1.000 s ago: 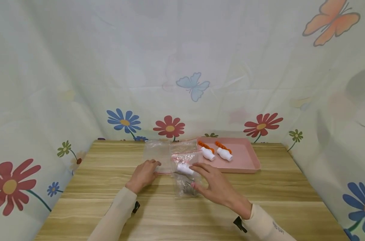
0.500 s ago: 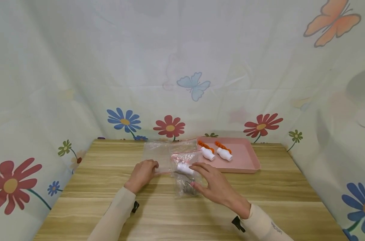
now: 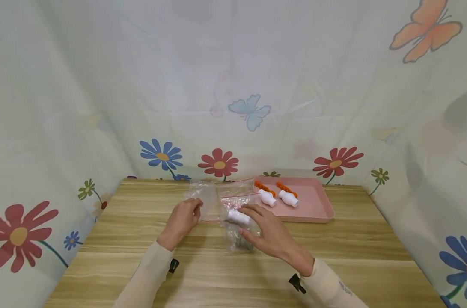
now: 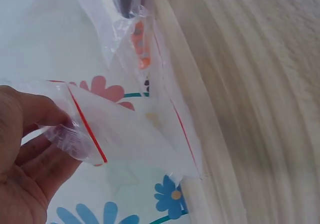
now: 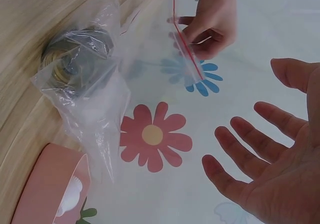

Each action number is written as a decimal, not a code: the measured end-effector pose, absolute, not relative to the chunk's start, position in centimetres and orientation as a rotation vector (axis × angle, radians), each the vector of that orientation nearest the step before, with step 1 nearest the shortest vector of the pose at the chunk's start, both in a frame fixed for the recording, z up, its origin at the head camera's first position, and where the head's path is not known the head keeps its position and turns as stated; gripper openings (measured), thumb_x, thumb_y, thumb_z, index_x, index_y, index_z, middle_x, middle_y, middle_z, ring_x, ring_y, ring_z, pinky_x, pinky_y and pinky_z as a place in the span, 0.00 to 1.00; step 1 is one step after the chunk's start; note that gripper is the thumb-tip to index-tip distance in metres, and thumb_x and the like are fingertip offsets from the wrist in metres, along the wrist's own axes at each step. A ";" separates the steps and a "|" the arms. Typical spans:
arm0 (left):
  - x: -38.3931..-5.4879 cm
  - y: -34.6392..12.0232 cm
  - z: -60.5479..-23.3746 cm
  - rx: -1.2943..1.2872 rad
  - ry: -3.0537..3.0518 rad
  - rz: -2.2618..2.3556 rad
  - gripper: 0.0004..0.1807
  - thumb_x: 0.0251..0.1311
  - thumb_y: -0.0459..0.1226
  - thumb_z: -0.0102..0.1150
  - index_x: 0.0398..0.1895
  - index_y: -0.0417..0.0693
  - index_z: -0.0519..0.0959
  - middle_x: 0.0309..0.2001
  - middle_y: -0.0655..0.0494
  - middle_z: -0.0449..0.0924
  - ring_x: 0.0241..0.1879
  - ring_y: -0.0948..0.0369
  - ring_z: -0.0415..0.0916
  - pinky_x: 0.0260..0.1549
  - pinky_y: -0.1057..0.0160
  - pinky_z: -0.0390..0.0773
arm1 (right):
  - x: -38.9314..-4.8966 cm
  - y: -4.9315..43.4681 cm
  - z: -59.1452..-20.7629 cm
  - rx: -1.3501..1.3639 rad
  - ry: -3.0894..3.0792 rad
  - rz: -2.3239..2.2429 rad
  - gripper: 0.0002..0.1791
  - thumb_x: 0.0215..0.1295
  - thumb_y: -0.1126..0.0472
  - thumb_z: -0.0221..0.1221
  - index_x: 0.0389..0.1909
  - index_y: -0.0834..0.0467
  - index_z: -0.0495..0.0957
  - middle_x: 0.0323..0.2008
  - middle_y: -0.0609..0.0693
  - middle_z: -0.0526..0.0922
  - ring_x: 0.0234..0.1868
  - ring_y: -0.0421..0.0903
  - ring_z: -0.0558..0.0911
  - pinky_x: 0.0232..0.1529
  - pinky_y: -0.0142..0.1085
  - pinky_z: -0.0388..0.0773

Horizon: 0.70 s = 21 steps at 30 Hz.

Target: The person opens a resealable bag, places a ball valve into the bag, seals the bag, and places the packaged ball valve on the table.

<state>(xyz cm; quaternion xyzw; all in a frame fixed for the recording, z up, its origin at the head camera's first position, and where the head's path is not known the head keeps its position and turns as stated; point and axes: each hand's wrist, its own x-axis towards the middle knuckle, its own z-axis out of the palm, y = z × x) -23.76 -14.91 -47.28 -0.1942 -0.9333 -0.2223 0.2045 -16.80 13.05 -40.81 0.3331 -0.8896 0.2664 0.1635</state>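
In the head view my left hand (image 3: pixel 181 220) pinches the edge of a clear zip bag (image 3: pixel 208 199). The left wrist view shows that edge raised, with a red seal line (image 4: pixel 86 121) beside the fingers. My right hand (image 3: pixel 272 233) hovers over a filled clear zip bag (image 3: pixel 233 233), its fingers spread and holding nothing. Inside the filled bag are a white rounded piece (image 3: pixel 238 216) and, seen from the right wrist, a dark coil-like bundle (image 5: pixel 75 59) with yellowish strands.
A shallow pink tray (image 3: pixel 314 209) stands at the back right. In it lie two white rounded pieces (image 3: pixel 288 199) and two orange twisted pieces (image 3: pixel 286 189). Another clear bag (image 3: pixel 237 186) lies behind the filled one, near the patterned curtain (image 3: pixel 179 85).
My left fingers have drawn up the near-left part of the zip bag, which now rises off the table. My right hand has shifted slightly left over the filled bag.
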 end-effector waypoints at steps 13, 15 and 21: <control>-22.7 -13.8 -45.0 -0.446 -2.358 -0.776 0.05 0.55 0.25 0.60 0.33 0.40 0.83 0.30 0.48 0.87 0.26 0.59 0.84 0.26 0.63 0.83 | -17.1 12.8 -40.7 0.918 -2.537 0.789 0.28 0.61 0.51 0.65 0.62 0.54 0.75 0.60 0.49 0.78 0.62 0.51 0.76 0.61 0.49 0.74; -22.4 -13.5 -44.6 -0.438 -2.337 -0.797 0.05 0.54 0.25 0.61 0.32 0.41 0.82 0.29 0.49 0.87 0.25 0.59 0.84 0.26 0.62 0.83 | -17.1 12.8 -40.7 0.917 -2.529 0.790 0.28 0.61 0.50 0.65 0.62 0.54 0.75 0.60 0.49 0.78 0.62 0.51 0.76 0.61 0.49 0.73; -21.4 -12.4 -43.5 -0.433 -2.272 -0.855 0.04 0.53 0.26 0.63 0.31 0.41 0.81 0.27 0.48 0.87 0.24 0.59 0.85 0.26 0.61 0.84 | -17.0 12.7 -40.3 0.899 -2.514 0.806 0.28 0.62 0.49 0.64 0.62 0.54 0.75 0.61 0.50 0.78 0.63 0.51 0.76 0.60 0.50 0.74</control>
